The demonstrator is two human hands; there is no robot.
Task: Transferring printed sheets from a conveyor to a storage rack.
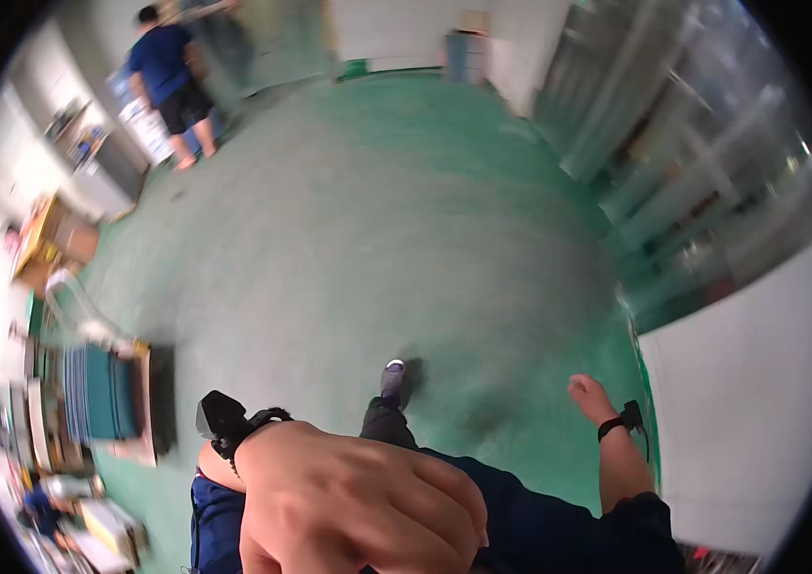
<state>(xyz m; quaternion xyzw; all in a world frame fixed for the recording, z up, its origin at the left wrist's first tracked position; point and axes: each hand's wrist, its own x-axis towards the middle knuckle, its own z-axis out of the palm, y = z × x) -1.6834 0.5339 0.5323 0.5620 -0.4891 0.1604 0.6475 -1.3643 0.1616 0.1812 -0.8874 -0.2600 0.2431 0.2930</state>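
Note:
My left hand (358,502) is large and close in front of my body at the lower edge, its back turned up. Its fingers bend downward and look closed; their tips, and anything they may hold, are out of sight. A black strapped device (224,421) sits on that wrist. Out to the right, low over the floor, hangs my right hand (592,397), small and slightly blurred, with loosely curled fingers and nothing visible in them. It wears a dark wristband (621,421). One shoe (393,378) of mine stands on the green floor (367,230).
A person (166,77) in a dark blue top stands at the far left by a counter. A trolley (104,392) with stacked blue-green material, cardboard boxes (61,239) and shelving line the left. On the right are blurred racks (702,172) and a white panel (731,421) close to my right arm.

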